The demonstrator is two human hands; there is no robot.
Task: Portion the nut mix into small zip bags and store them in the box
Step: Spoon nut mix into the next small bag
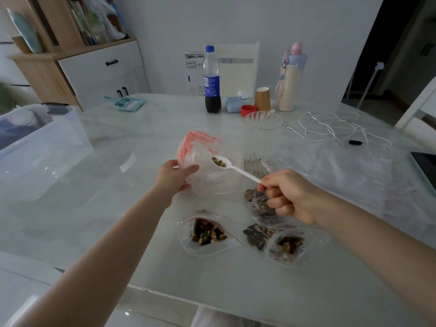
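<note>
At the table's (118, 175) twelve o'clock edge a cola bottle (212, 81) with a blue cap stands upright, nearly empty. Just to its right lie a pale blue cloth-like item (233, 105) and a red lid (248, 110), then an upturned brown paper cup (262, 98) and a tall cream flask (289, 79) with a pink top. A clear glass bowl (264, 120) sits just in front of the cup. Toward two o'clock a white cable (330, 125) lies in loose loops beside a small black object (355, 142). At eleven o'clock rests a teal dustpan and brush (128, 103). A wooden shelf unit (70, 53) stands beyond at ten o'clock.
</note>
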